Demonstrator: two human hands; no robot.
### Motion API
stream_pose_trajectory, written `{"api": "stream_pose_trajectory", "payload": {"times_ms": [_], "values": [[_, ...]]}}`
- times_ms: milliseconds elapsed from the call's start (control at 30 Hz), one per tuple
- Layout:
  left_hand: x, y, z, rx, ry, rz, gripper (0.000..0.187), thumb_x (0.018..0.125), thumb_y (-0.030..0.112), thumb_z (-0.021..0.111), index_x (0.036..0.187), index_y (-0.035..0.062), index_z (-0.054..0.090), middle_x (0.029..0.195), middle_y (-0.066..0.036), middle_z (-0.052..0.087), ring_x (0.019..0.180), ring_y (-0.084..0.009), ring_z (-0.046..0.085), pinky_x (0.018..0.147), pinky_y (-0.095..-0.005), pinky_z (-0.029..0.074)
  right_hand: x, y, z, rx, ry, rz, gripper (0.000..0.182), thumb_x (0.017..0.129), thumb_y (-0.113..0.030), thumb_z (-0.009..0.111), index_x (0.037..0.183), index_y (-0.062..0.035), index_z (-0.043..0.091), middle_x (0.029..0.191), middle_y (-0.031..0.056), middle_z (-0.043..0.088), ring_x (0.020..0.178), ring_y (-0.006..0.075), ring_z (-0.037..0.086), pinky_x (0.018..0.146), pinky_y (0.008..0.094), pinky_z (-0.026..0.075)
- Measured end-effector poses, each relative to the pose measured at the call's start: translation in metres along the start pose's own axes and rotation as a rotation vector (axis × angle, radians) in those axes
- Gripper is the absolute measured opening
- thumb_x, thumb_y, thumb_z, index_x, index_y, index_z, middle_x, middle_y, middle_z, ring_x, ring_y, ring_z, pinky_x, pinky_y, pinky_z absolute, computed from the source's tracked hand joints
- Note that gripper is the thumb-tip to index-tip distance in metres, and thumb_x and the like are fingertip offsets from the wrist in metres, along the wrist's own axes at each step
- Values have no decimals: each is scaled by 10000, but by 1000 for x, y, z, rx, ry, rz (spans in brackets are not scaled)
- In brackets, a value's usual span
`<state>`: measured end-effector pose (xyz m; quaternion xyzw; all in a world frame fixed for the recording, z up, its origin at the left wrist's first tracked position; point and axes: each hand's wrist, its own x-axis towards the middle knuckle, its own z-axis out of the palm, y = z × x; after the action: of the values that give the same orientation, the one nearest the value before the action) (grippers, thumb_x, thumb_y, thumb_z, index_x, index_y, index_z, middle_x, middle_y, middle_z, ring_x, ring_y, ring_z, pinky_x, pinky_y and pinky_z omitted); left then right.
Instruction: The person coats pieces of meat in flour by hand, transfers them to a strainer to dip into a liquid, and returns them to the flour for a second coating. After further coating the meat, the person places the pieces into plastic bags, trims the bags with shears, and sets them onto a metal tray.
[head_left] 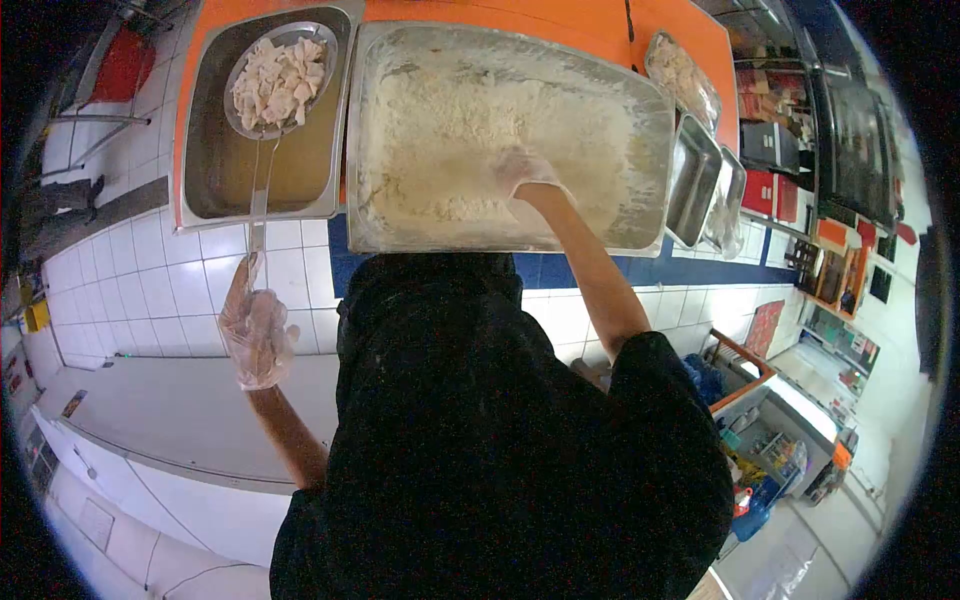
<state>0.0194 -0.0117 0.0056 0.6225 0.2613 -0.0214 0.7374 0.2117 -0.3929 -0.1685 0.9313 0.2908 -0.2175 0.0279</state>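
My left hand [258,335], in a clear plastic glove, is closed on the handle end of a long-handled strainer [262,180]. Pale pieces of raw meat [280,80] fill the strainer's bowl, which lies over a metal pan [200,190] of cloudy brownish liquid. To the right is a large clear tub [360,235] with white flour [460,120] in it. My right hand [525,172], also gloved, reaches down to the flour near the tub's middle; its fingers are blurred and partly lost against the flour.
Everything stands on an orange table [560,18]. Right of the tub are a bag of pale pieces [680,75] and metal trays [692,180]. A white counter [170,400] lies at the lower left, and shelves with a red box [770,195] stand farther right.
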Motion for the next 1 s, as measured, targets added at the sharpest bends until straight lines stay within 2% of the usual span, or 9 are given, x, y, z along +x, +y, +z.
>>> {"api": "stream_pose_trajectory", "payload": {"times_ms": [67,233,333,467,567,633,767,833,1000], "values": [[1,1,1,33,6,2,585,901,199,617,1406,16,384,587,82,355,465,0,325,349,-165,302,16,-22,4,38,-497,-78,248,843,-139,503,1012,-17,638,1046,197,654,914,353,647,758,417,527],[0,-2,-1,23,-128,102,585,912,213,614,1406,9,376,581,81,352,465,5,332,345,-163,327,26,-79,-20,360,-304,-133,297,854,-148,485,1097,-4,579,1057,227,634,893,386,640,732,436,525],[-2,6,3,14,-65,24,574,925,204,600,1408,4,364,588,83,361,473,5,343,353,-159,377,29,-54,1,248,-24,-464,313,898,-205,454,1117,-10,561,1068,208,621,846,377,634,717,431,521],[4,-3,-10,151,-101,104,565,916,168,595,1405,0,368,586,84,361,475,4,342,356,-156,380,-6,61,115,759,786,190,339,919,-282,479,1116,-25,577,1064,175,615,974,296,589,884,388,478],[5,-4,-4,55,-40,61,567,897,148,592,1400,-3,378,582,87,358,476,5,337,356,-152,355,-82,79,16,-209,676,351,346,848,-237,521,1097,-12,605,1136,204,619,1023,380,589,966,490,405],[4,3,-3,120,-48,59,564,902,179,596,1401,7,397,587,71,363,472,-4,336,346,-176,351,-104,77,-4,-364,-46,246,456,975,-324,375,1241,24,499,1169,267,562,1071,359,538,1043,477,359],[3,2,-1,96,-32,67,560,903,186,598,1396,6,402,593,71,368,464,-5,334,350,-178,360,-89,68,29,275,152,334,508,957,-322,402,1245,91,470,1217,346,517,1078,374,541,1053,497,344],[5,-4,-7,274,10,127,587,905,194,607,1404,-9,373,587,93,347,474,5,337,354,-151,314,-65,68,48,-453,675,223,518,951,-301,430,1216,142,474,1177,353,541,1032,334,570,1019,422,402],[1,4,4,55,-10,17,588,914,233,608,1410,17,377,597,66,377,467,-8,353,357,-169,391,-14,49,122,-768,454,143,496,966,-281,419,1218,142,475,1120,305,581,875,300,597,917,300,466]]}}
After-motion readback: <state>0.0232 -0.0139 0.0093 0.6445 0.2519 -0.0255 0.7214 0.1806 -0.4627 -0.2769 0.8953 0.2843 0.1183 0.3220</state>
